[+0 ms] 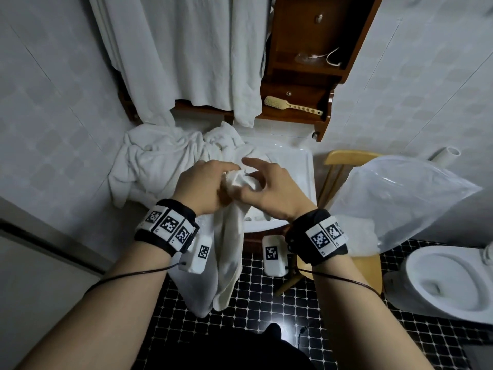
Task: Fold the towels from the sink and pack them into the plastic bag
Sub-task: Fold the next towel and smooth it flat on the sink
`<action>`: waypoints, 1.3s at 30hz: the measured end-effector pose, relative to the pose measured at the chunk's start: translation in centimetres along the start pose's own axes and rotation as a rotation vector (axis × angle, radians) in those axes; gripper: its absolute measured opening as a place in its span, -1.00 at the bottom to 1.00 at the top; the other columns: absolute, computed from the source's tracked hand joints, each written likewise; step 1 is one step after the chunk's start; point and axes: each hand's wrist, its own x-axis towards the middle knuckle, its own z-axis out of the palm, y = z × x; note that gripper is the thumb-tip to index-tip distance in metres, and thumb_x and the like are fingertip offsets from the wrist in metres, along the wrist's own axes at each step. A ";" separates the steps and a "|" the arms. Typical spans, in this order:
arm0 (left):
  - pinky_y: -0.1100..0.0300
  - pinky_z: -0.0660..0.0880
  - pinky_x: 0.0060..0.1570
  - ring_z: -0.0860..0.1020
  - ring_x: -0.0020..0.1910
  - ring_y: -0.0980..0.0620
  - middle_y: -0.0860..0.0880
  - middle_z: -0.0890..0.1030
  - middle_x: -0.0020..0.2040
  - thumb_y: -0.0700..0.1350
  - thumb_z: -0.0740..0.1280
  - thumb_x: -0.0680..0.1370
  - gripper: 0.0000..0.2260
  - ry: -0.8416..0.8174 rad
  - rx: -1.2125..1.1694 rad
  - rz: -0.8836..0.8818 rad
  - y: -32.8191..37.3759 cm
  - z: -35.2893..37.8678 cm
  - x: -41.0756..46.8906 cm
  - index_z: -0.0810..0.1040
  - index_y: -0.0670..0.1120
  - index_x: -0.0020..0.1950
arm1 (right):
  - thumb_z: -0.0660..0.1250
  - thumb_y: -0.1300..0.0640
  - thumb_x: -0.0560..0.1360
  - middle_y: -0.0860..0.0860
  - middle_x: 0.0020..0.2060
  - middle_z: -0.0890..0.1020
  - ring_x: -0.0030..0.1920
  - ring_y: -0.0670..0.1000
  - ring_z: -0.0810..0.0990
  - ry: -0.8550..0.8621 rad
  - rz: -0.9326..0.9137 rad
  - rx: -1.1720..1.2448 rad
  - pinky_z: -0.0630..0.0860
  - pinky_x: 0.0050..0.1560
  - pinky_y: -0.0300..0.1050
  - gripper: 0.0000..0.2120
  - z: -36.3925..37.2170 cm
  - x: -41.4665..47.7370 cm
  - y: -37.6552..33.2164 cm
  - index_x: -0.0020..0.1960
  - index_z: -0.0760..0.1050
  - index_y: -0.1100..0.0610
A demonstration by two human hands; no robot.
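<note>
A white towel (229, 252) hangs bunched from both my hands above the front edge of the white sink (306, 166). My left hand (202, 185) grips its top end with curled fingers. My right hand (269, 190) pinches the same bunch from the right, thumb against the cloth, index finger raised. More crumpled white towels (160, 158) lie heaped over the sink's left side and rim. The clear plastic bag (400, 201) stands puffed open on a wooden chair (344, 158) to the right of the sink.
White cloth hangs from above behind the sink. A wooden shelf unit (306, 76) at the back holds a comb (290, 106). A white toilet (448, 276) stands at the lower right. Black tiled floor lies below. Tiled walls close in left and right.
</note>
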 end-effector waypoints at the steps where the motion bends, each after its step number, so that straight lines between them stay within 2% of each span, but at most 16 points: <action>1: 0.00 0.63 -0.05 0.62 0.02 -0.06 0.11 0.69 -0.09 0.03 0.41 0.42 -0.65 -0.017 0.016 -0.006 0.0 0.1 -0.1 0.59 0.30 0.19 | 0.54 -0.28 0.32 -0.02 -0.01 0.75 0.00 -0.11 0.70 -0.003 -0.008 -0.013 0.61 0.00 -0.20 -0.28 0.2 -0.1 -0.3 0.35 0.56 0.10; 5: 0.02 0.61 0.01 0.61 0.08 -0.04 0.11 0.69 0.01 0.23 0.51 0.38 -0.56 -0.054 -0.024 -0.038 -0.3 0.8 -0.3 0.57 0.29 0.24 | 0.43 -0.20 0.39 -0.05 -0.26 0.66 -0.17 -0.03 0.62 -0.043 0.037 -0.126 0.48 -0.18 -0.08 -0.59 0.7 0.4 -0.3 0.01 0.55 0.10; 8: 0.00 0.57 0.18 0.57 0.26 -0.02 0.11 0.64 0.27 0.42 0.60 0.22 -0.17 -0.100 -0.070 -0.080 -0.9 0.9 -0.6 0.47 0.25 0.45 | 0.35 0.09 0.50 0.15 -0.11 0.69 -0.02 0.22 0.63 -0.053 0.048 -0.231 0.56 -0.03 0.08 -0.79 0.5 0.9 1.5 0.01 0.56 0.23; 10: -0.06 0.48 0.31 0.46 0.42 -0.08 0.02 0.53 0.46 0.53 0.55 0.16 0.11 -0.165 -0.016 -0.128 -1.4 0.7 -0.8 0.31 0.10 0.61 | 0.25 0.27 0.49 0.27 -0.06 0.67 0.04 0.33 0.61 0.024 0.144 -0.305 0.56 0.01 0.10 -0.84 0.1 1.3 3.5 -0.04 0.60 0.29; 11: -0.07 0.47 0.30 0.44 0.42 -0.10 -0.01 0.51 0.47 0.58 0.48 0.15 0.16 -0.180 0.007 -0.146 -1.6 0.6 -0.9 0.29 0.03 0.60 | 0.23 0.27 0.51 0.29 -0.08 0.66 0.01 0.34 0.61 0.090 0.211 -0.333 0.54 -0.03 0.07 -0.83 0.0 1.4 4.7 -0.09 0.59 0.29; 13: -0.04 0.49 0.16 0.48 0.32 -0.11 -0.02 0.56 0.35 0.63 0.39 0.16 0.05 -0.173 0.046 -0.151 -2.1 0.3 -0.8 0.42 -0.03 0.44 | 0.22 0.19 0.57 0.27 -0.11 0.63 -0.01 0.35 0.63 0.210 0.369 -0.350 0.47 -0.09 0.00 -0.79 0.0 1.5 7.3 -0.08 0.57 0.29; 15: -0.01 0.51 0.03 0.53 0.16 -0.09 0.03 0.60 0.12 0.62 0.38 0.22 -0.17 -0.163 0.075 -0.134 -2.4 0.3 -0.7 0.55 -0.02 0.17 | 0.22 0.11 0.59 0.28 -0.03 0.65 0.08 0.36 0.64 0.270 0.491 -0.323 0.51 0.00 0.02 -0.76 0.2 1.3 9.4 0.01 0.57 0.26; 18: 0.00 0.52 -0.07 0.53 -0.05 -0.03 0.06 0.55 -0.16 0.54 0.42 0.35 -0.42 -0.190 0.060 -0.091 -2.4 0.8 -0.5 0.51 0.01 -0.20 | 0.24 0.08 0.57 0.24 0.12 0.66 0.22 0.33 0.61 0.320 0.596 -0.254 0.56 0.23 0.10 -0.72 0.5 0.3 10.6 0.15 0.63 0.16; 21: 0.06 0.48 -0.19 0.51 -0.26 0.05 0.10 0.51 -0.37 0.43 0.49 0.40 -0.45 -0.270 -0.031 -0.008 -2.5 1.7 -0.5 0.43 -0.01 -0.39 | 0.28 0.12 0.56 0.21 0.12 0.68 0.21 0.31 0.61 0.400 0.642 -0.238 0.56 0.26 0.14 -0.74 0.7 -0.5 11.0 0.17 0.66 0.11; 25: 0.11 0.31 -0.34 0.35 -0.50 0.13 0.11 0.37 -0.53 0.32 0.57 0.40 -0.44 -0.422 -0.156 0.055 -1.9 2.0 -0.9 0.40 -0.01 -0.50 | 0.25 0.09 0.42 0.18 -0.08 0.69 0.06 0.31 0.62 0.452 0.596 -0.245 0.61 0.05 0.04 -0.78 0.7 -0.6 11.1 -0.10 0.68 0.04; 27: 0.21 0.21 -0.40 0.30 -0.51 0.14 0.12 0.33 -0.53 0.25 0.57 0.45 -0.43 -0.474 -0.195 0.083 -1.4 2.0 -1.1 0.35 -0.04 -0.48 | 0.22 0.00 0.40 0.18 0.02 0.64 0.13 0.30 0.55 0.484 0.583 -0.290 0.53 0.15 0.05 -0.68 0.8 -0.1 11.1 -0.02 0.71 0.00; 30: 0.23 0.18 -0.41 0.29 -0.50 0.15 0.12 0.32 -0.52 0.19 0.55 0.50 -0.43 -0.479 -0.228 0.122 -0.7 2.1 -1.3 0.31 -0.06 -0.44 | 0.33 -0.11 0.52 0.17 0.16 0.51 0.19 0.30 0.47 0.538 0.601 -0.366 0.44 0.22 0.07 -0.72 1.3 0.3 9.9 0.12 0.69 -0.02; 33: 0.23 0.22 -0.39 0.35 -0.52 0.17 0.18 0.37 -0.55 0.17 0.50 0.56 -0.47 -0.456 -0.265 0.088 -0.3 2.2 -1.5 0.34 -0.10 -0.39 | 0.30 -0.14 0.57 0.20 -0.05 0.68 -0.03 0.28 0.68 0.350 0.578 -0.195 0.65 0.07 0.08 -0.60 1.8 0.2 7.7 0.03 0.60 0.22; 35: 0.23 0.26 -0.36 0.43 -0.51 0.23 0.30 0.45 -0.54 0.17 0.46 0.59 -0.52 -0.424 -0.259 0.068 -0.1 2.3 -1.8 0.41 -0.09 -0.36 | 0.26 -0.05 0.61 0.24 -0.24 0.73 -0.22 0.28 0.74 0.093 0.625 0.105 0.71 -0.02 0.30 -0.57 2.4 -0.3 6.4 -0.08 0.61 0.33; 37: 0.25 0.26 -0.38 0.44 -0.50 0.24 0.27 0.47 -0.53 0.16 0.44 0.61 -0.56 -0.374 -0.278 0.060 0.1 2.5 -2.0 0.48 0.03 -0.41 | 0.21 0.04 0.61 0.27 -0.19 0.74 -0.16 0.26 0.75 -0.115 0.587 0.296 0.64 0.10 0.42 -0.59 3.2 -0.8 5.9 -0.06 0.62 0.38; 39: 0.25 0.24 -0.40 0.38 -0.52 0.19 0.17 0.43 -0.54 0.16 0.43 0.61 -0.55 -0.328 -0.340 0.046 -0.3 3.0 -2.0 0.49 0.11 -0.46 | 0.20 0.10 0.61 0.22 -0.07 0.73 -0.07 0.12 0.68 -0.201 0.460 0.373 0.57 0.31 0.34 -0.65 3.9 -1.2 5.8 0.09 0.62 0.35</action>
